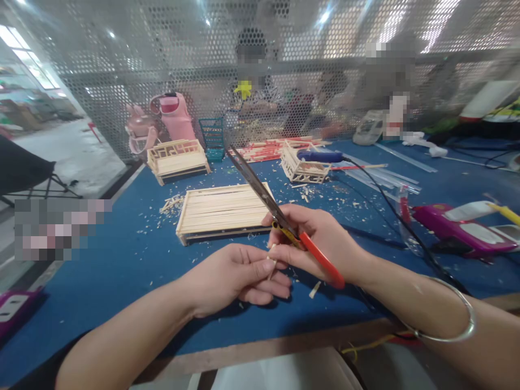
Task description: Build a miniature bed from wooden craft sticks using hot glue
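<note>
My left hand (247, 273) pinches a small piece of pale wooden stick (271, 261) between thumb and forefinger. Right beside it, my right hand (312, 241) holds scissors (280, 214) with red handles, the blades pointing up and away to the left. The right thumb and a fingertip also reach the little wood piece. Just behind both hands lies a flat miniature bed-like frame (227, 208) built from pale sticks. A small wood offcut (314, 289) rests on the blue table near my right hand.
Farther back stand a stick-built miniature bench (179, 160), a small stick basket frame (303, 165), a blue glue gun (320, 156) with its cable, and a pile of red and pale sticks (276, 149). A purple tool (467, 230) lies at right. A perforated metal screen (182, 65) closes the back.
</note>
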The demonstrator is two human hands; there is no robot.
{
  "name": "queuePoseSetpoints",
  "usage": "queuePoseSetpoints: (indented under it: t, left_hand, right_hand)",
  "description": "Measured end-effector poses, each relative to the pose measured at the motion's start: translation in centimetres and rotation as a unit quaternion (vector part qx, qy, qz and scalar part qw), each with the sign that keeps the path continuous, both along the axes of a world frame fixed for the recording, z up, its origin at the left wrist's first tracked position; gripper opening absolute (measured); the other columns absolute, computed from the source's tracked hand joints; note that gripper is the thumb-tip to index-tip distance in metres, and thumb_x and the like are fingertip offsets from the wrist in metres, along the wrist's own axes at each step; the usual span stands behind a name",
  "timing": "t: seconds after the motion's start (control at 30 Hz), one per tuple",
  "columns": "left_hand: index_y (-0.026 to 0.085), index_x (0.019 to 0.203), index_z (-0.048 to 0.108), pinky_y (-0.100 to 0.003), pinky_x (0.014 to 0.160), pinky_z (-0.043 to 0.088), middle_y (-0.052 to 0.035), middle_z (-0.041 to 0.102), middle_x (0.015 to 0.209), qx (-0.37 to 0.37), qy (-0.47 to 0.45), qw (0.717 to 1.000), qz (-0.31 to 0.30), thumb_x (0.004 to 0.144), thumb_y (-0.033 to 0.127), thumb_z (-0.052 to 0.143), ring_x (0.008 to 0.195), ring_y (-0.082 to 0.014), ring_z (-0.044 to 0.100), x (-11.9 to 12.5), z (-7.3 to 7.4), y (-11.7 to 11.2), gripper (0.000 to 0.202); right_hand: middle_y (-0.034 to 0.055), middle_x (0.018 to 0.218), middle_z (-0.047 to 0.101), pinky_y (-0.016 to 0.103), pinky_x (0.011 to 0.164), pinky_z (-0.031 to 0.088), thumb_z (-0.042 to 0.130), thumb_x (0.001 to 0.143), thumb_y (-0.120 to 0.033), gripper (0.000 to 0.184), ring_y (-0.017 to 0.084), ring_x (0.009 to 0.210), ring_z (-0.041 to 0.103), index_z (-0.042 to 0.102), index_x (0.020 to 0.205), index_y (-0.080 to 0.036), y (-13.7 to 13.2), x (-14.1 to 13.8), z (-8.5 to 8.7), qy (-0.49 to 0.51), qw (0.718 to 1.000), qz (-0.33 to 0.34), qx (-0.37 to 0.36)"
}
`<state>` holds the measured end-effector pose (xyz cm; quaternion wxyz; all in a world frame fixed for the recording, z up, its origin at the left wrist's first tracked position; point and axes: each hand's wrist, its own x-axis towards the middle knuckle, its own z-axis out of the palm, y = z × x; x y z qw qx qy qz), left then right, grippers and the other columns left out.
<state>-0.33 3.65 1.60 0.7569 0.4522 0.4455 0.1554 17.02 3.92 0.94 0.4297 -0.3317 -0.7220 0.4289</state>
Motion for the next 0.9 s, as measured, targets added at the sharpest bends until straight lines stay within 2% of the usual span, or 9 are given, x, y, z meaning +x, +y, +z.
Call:
queuePoseSetpoints:
  t: [0.23, 0.37, 0.53, 0.63, 0.73, 0.9]
  left_hand:
    - [0.012, 0.072, 0.071, -0.018, 0.062, 0.047, -0.0049, 0.071, 0.072, 0.026, -0.004, 0.999, 0.032, 0.054, 0.045, 0.082, 0.065, -0.0095, 0.064, 0.4, -0.1, -0.2, 0.039]
    - [0.012, 0.073, 0.071, -0.017, 0.060, 0.047, -0.0047, 0.071, 0.072, 0.056, -0.030, 0.993, 0.097, 0.050, 0.045, 0.084, 0.064, -0.0087, 0.064, 0.0, 0.4, 0.0, 0.042]
    - [0.013, 0.074, 0.069, -0.014, 0.058, 0.047, -0.0041, 0.072, 0.076, 0.087, -0.059, 0.982, 0.154, 0.051, 0.040, 0.085, 0.071, -0.0100, 0.067, -0.9, 0.8, 0.7, 0.039]
    - [0.013, 0.075, 0.069, -0.014, 0.059, 0.047, -0.0043, 0.072, 0.077, 0.098, -0.063, 0.980, 0.161, 0.055, 0.037, 0.084, 0.071, -0.0095, 0.067, -1.2, 0.5, 1.0, 0.035]
    - [0.013, 0.076, 0.070, -0.015, 0.059, 0.048, -0.0049, 0.072, 0.080, 0.108, -0.062, 0.980, 0.154, 0.055, 0.036, 0.084, 0.072, -0.0098, 0.067, -1.3, 0.3, 1.2, 0.034]
    - [0.014, 0.076, 0.072, -0.016, 0.059, 0.048, -0.0054, 0.072, 0.081, 0.119, -0.052, 0.983, 0.129, 0.055, 0.041, 0.083, 0.070, -0.0103, 0.067, -1.2, 0.5, 1.1, 0.036]
  right_hand:
    - [-0.0028, 0.071, 0.057, 0.021, 0.055, 0.048, 0.060, 0.072, -0.015, 0.025, 0.009, 0.059, 0.056, 0.052, 0.095, -0.018, 0.2, -0.3, -0.3, -0.005, 0.999, -0.020, 0.033]
    - [-0.0020, 0.073, 0.055, 0.022, 0.055, 0.045, 0.062, 0.075, -0.027, 0.030, 0.010, 0.060, 0.053, 0.050, 0.102, -0.019, 0.7, 0.6, 0.3, -0.009, 0.997, -0.053, 0.047]
    - [-0.0004, 0.073, 0.055, 0.024, 0.052, 0.040, 0.062, 0.074, -0.053, 0.047, 0.012, 0.059, 0.046, 0.052, 0.105, -0.018, 1.2, 2.8, 1.3, -0.155, 0.980, -0.061, 0.106]
    - [0.0062, 0.089, 0.062, 0.030, 0.063, 0.047, 0.066, 0.069, -0.058, 0.060, 0.019, 0.072, 0.056, 0.054, 0.111, -0.017, 1.0, 3.1, 1.6, -0.262, 0.960, -0.046, 0.090]
    - [0.0125, 0.108, 0.061, 0.038, 0.076, 0.050, 0.072, 0.059, -0.062, 0.072, 0.026, 0.089, 0.059, 0.056, 0.113, -0.017, 0.6, 2.9, 1.8, -0.322, 0.942, -0.043, 0.086]
    - [0.0120, 0.105, 0.061, 0.039, 0.077, 0.050, 0.075, 0.051, -0.066, 0.078, 0.028, 0.091, 0.058, 0.058, 0.110, -0.017, 0.4, 2.6, 1.9, -0.356, 0.927, -0.040, 0.113]
